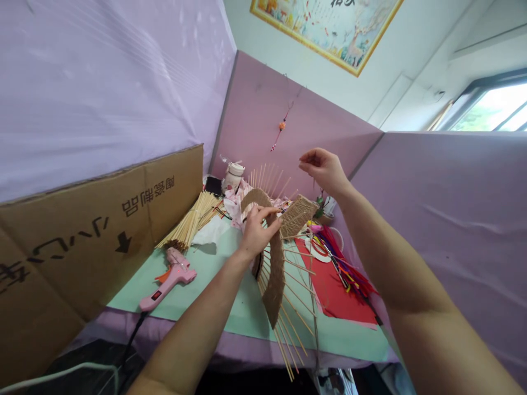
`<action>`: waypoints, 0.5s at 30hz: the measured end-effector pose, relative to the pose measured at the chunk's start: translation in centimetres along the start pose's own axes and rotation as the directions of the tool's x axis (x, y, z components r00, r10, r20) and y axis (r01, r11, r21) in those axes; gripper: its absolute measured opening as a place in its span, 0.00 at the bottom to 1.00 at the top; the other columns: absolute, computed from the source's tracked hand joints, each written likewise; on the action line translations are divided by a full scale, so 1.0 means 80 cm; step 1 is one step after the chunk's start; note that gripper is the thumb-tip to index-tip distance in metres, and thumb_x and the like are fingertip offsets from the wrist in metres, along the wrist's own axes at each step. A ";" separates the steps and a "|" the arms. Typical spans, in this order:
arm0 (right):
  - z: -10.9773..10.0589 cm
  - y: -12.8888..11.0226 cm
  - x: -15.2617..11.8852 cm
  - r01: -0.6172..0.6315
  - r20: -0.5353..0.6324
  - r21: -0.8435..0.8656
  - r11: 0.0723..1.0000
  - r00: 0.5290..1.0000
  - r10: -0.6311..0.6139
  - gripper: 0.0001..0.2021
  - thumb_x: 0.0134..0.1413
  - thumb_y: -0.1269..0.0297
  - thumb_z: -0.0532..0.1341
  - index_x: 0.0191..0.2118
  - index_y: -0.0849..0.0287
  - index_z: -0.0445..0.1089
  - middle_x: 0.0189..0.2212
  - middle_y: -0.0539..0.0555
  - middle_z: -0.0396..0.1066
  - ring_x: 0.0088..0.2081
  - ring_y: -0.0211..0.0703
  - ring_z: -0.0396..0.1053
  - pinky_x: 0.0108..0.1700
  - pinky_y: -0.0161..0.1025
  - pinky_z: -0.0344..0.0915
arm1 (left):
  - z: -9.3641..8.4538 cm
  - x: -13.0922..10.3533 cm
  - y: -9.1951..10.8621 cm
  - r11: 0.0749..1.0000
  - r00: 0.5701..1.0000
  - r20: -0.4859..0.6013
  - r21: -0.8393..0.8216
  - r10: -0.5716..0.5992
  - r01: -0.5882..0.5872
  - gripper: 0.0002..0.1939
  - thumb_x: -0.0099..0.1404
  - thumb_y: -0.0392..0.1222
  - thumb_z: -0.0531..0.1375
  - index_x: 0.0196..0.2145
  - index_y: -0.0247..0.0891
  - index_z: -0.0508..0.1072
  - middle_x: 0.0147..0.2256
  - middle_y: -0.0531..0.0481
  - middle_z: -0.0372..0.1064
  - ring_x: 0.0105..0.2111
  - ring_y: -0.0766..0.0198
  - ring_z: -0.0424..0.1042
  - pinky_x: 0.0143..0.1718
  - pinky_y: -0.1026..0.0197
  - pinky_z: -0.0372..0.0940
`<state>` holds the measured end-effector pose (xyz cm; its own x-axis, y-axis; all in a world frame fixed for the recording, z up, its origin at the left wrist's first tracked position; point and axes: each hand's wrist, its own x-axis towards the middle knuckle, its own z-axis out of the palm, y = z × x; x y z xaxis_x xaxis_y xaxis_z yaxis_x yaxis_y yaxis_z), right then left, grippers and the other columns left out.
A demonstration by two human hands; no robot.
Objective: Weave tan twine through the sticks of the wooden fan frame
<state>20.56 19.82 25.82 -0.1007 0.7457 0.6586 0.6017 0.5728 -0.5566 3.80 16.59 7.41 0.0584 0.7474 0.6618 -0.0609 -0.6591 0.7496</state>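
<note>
A person's left hand pinches the upper part of a curved cardboard piece between thumb and fingers, holding it upright above a pale green sheet at the middle of a work table. Thin wooden sticks fan out from the cardboard's right side, some reaching past the table's front edge, while a flat, angular panel wrapped in brown cord juts out at the upper right, just beside the fingertips. The right hand is raised, well apart from the left, its thumb and fingers drawn together in front of a pink partition; whether they grip a strand cannot be told. To the left, a pink glue gun lies on the green sheet near a large bundle of pale sticks, with a cardboard box panel printed in dark characters standing alongside. A white lidded cup stands at the back near a black object. To the right, red paper lies beneath part of a heap of purple, red and yellow strips, near a roll of white tape. A beaded ornament hangs on the partition behind.
</note>
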 end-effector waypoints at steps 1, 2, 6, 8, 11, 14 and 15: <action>0.007 -0.002 0.002 0.062 -0.010 -0.034 0.997 0.998 -0.062 0.09 0.41 0.66 0.67 0.31 0.59 0.70 0.28 0.49 0.69 0.30 0.35 0.64 0.35 0.37 0.61 | 0.000 0.000 0.001 1.000 1.000 -0.005 -0.002 -0.006 0.006 0.12 0.61 0.40 0.63 0.43 0.41 0.77 0.38 0.48 0.64 0.41 0.62 0.67 0.45 0.59 0.64; 0.013 -0.006 0.004 0.114 -0.012 -0.060 0.992 0.993 -0.115 0.08 0.42 0.67 0.66 0.31 0.59 0.70 0.28 0.49 0.69 0.30 0.36 0.64 0.36 0.38 0.62 | 0.000 0.000 0.002 1.000 1.000 -0.013 -0.001 -0.010 0.010 0.12 0.61 0.40 0.63 0.43 0.40 0.77 0.38 0.48 0.64 0.40 0.62 0.67 0.45 0.59 0.64; 0.036 -0.023 0.008 0.232 0.010 -0.089 0.969 0.973 -0.232 0.06 0.46 0.67 0.64 0.32 0.59 0.69 0.28 0.49 0.69 0.31 0.37 0.65 0.37 0.39 0.63 | 0.001 -0.001 0.005 1.000 0.999 -0.037 0.015 0.002 -0.002 0.11 0.60 0.38 0.63 0.42 0.39 0.77 0.37 0.49 0.65 0.40 0.62 0.67 0.46 0.58 0.63; 0.045 -0.028 0.011 0.248 0.024 -0.101 0.963 0.969 -0.247 0.06 0.46 0.67 0.63 0.33 0.59 0.69 0.28 0.49 0.69 0.31 0.37 0.65 0.37 0.39 0.63 | 0.001 -0.001 0.005 1.000 0.999 -0.039 0.020 0.012 -0.011 0.11 0.60 0.38 0.63 0.42 0.40 0.77 0.37 0.49 0.65 0.40 0.62 0.67 0.47 0.58 0.63; 0.056 -0.021 0.017 0.212 0.006 -0.166 0.963 0.977 -0.214 0.07 0.44 0.70 0.63 0.33 0.59 0.69 0.28 0.49 0.69 0.30 0.37 0.65 0.39 0.40 0.63 | 0.002 -0.001 0.004 0.999 0.999 -0.045 0.033 -0.006 0.008 0.10 0.60 0.39 0.63 0.42 0.40 0.77 0.37 0.49 0.65 0.41 0.61 0.67 0.47 0.58 0.63; 0.061 0.005 0.016 0.101 -0.083 -0.202 0.974 0.989 -0.120 0.07 0.42 0.71 0.62 0.32 0.59 0.68 0.28 0.50 0.70 0.30 0.38 0.66 0.40 0.40 0.64 | 0.001 -0.001 0.003 0.999 0.999 -0.028 0.048 -0.022 0.024 0.11 0.61 0.41 0.62 0.43 0.41 0.77 0.37 0.49 0.64 0.41 0.61 0.67 0.46 0.58 0.64; 0.062 0.016 0.012 0.053 -0.120 -0.193 0.980 0.990 -0.077 0.07 0.42 0.71 0.61 0.32 0.59 0.68 0.28 0.50 0.70 0.30 0.38 0.66 0.40 0.41 0.64 | 0.001 -0.001 0.003 0.998 1.000 -0.020 0.052 -0.020 0.021 0.12 0.61 0.42 0.62 0.43 0.41 0.76 0.37 0.49 0.64 0.40 0.61 0.67 0.45 0.58 0.64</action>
<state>17.31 22.98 23.21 -0.0512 0.6531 0.7556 0.7369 0.5354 -0.4128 3.85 16.35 7.55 0.0401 0.7617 0.6467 -0.0078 -0.6470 0.7625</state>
